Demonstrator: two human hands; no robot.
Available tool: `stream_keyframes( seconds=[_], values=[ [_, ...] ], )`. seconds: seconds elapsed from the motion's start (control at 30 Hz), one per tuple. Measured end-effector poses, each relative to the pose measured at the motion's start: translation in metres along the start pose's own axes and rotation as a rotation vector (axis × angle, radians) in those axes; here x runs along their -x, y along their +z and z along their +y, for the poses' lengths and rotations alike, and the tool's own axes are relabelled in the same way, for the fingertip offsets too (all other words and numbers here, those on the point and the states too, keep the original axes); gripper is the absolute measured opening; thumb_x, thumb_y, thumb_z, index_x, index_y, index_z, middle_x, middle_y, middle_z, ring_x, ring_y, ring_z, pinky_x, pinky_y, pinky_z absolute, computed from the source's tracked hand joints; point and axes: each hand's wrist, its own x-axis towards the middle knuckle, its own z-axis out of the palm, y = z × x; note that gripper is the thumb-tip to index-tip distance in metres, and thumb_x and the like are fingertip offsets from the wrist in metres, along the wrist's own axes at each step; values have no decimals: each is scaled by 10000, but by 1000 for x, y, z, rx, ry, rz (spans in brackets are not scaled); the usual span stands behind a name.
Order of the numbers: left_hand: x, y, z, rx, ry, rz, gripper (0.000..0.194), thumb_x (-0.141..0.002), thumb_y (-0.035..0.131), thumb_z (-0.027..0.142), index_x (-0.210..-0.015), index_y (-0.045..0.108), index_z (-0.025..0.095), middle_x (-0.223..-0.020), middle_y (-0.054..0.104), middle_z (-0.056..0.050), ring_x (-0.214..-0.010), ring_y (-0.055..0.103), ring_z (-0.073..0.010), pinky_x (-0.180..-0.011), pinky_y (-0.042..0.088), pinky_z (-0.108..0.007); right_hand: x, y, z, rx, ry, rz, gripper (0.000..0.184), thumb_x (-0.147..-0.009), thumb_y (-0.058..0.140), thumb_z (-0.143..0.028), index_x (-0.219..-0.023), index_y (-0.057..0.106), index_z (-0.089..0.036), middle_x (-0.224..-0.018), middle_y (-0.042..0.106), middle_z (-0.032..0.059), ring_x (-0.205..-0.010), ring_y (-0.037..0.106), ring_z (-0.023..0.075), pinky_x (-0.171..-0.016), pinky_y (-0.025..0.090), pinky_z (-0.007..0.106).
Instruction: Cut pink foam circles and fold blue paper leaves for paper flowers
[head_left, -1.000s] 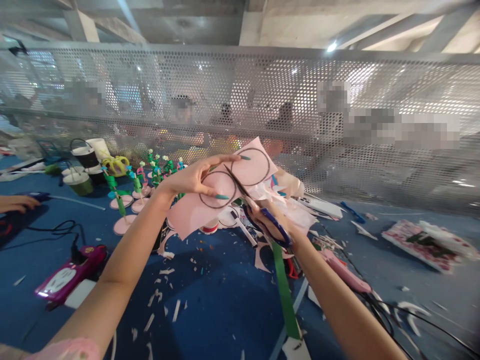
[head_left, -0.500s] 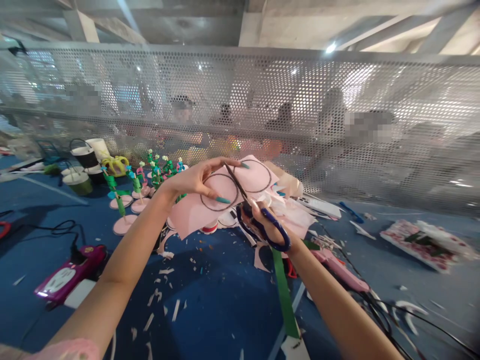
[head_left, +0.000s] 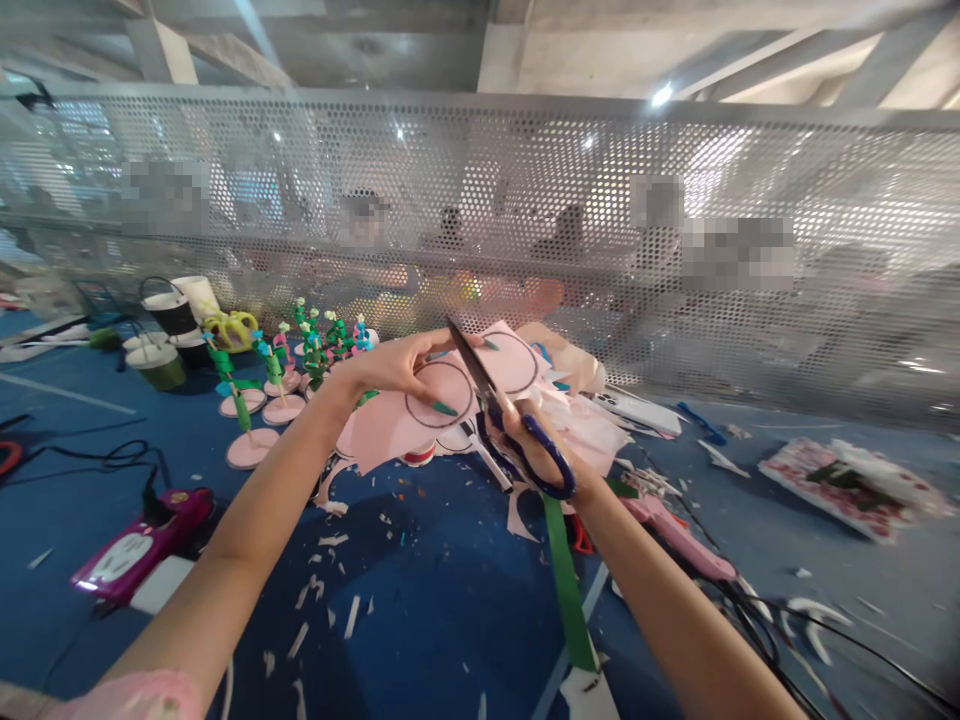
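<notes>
My left hand pinches a pink sheet marked with two drawn circles and holds it up above the blue table. My right hand grips blue-handled scissors. Their blades point up and left and lie between the two circles, across the sheet. A green paper strip hangs down below my right hand.
Paper scraps litter the blue table. Small green and pink craft figures on round bases stand at the left, with cups behind them. A purple glue gun lies lower left, a pink one right. A perforated metal screen borders the back.
The scissors have moved up into the sheet between the circles and the blades have drawn closer together. My left hand has lowered the sheet slightly. Another person's hand at far left is gone from view.
</notes>
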Motion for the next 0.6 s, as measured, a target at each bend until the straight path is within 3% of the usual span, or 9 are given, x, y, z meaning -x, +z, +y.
stream_keyframes(
  seconds=[0.17,0.33,0.47,0.6],
  values=[
    [2,-3,3,155,-32,85,769,-595,771,203,-1303,476,256,-1495,315,-129,-1185,529,-291,-853,531,-346,0,-9,-6,-179,-2,15,614,-767,312,-790,-549,433,-229,-399,339,-41,-326,271,87,-311,174,262],
    [0,-1,3,233,36,253,677,-638,748,236,-1266,497,267,-1499,303,-112,-1138,569,-278,-862,533,-347,-6,-14,-16,-257,111,176,664,-641,320,-887,-514,397,-240,-341,316,-41,-262,245,79,-259,159,262],
    [-1,2,1,142,-19,146,905,-590,788,177,-1367,363,367,-1563,137,-84,-1286,441,-342,-937,502,-412,-10,-17,-21,-313,120,308,657,-659,344,-871,-499,371,-233,-329,317,-45,-237,267,85,-236,177,258],
    [1,3,1,107,9,54,908,-665,727,170,-1412,271,414,-1581,52,-48,-1371,307,-358,-1003,449,-460,-13,-24,-12,-338,203,369,643,-697,330,-846,-531,394,-229,-338,332,-51,-238,280,82,-233,206,247]
  ],
)
